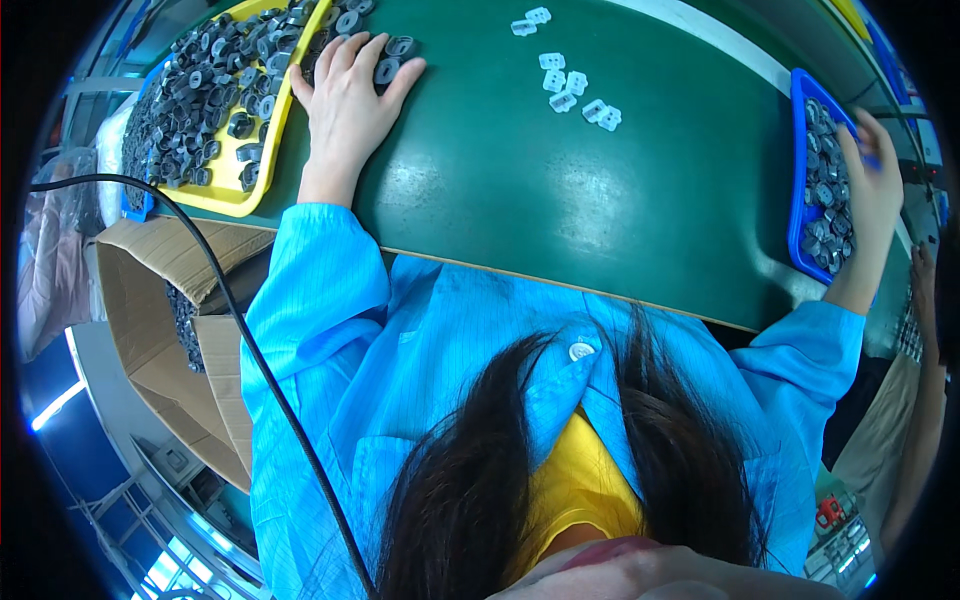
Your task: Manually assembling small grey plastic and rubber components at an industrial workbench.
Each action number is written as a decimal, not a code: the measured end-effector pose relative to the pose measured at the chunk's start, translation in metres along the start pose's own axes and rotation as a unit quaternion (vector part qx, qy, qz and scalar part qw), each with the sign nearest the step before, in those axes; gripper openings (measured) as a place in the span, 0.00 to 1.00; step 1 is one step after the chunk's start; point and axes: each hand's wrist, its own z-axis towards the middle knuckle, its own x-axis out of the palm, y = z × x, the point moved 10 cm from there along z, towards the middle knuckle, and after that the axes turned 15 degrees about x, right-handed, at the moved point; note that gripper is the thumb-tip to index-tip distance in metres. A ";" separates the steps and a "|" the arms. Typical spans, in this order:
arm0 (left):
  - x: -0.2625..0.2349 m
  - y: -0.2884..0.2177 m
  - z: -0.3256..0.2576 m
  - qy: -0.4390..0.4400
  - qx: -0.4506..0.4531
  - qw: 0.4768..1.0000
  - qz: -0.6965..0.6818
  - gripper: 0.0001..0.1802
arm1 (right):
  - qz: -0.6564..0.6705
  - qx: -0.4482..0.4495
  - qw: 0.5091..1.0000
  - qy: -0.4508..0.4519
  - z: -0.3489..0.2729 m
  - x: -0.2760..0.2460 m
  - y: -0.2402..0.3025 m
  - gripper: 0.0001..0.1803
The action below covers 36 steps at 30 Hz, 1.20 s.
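Observation:
My left hand (350, 105) lies palm down with spread fingers on the green table, over a few dark grey round plastic parts (387, 70) that show past its fingertips and thumb. Just left of it stands a yellow tray (240, 203) heaped with similar grey parts (205, 75). At the far right, my right hand (875, 185) is at the outer side of a blue tray (797, 190), which holds many dark grey round parts (826, 190). Motion smears its fingers, so whether they grip a part cannot be made out.
Several small clear-white plastic pieces (563, 101) lie scattered on the green table (480, 170) toward the far side. An open cardboard box (165, 300) with dark parts inside stands below the table's left edge. A black cable (235, 310) crosses the left side. Another person's arm (925, 400) shows at far right.

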 end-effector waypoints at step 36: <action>-0.005 -0.068 0.103 -0.115 -0.004 0.876 -0.469 0.20 | 0.095 -0.331 0.932 0.111 -0.085 0.196 0.249 0.09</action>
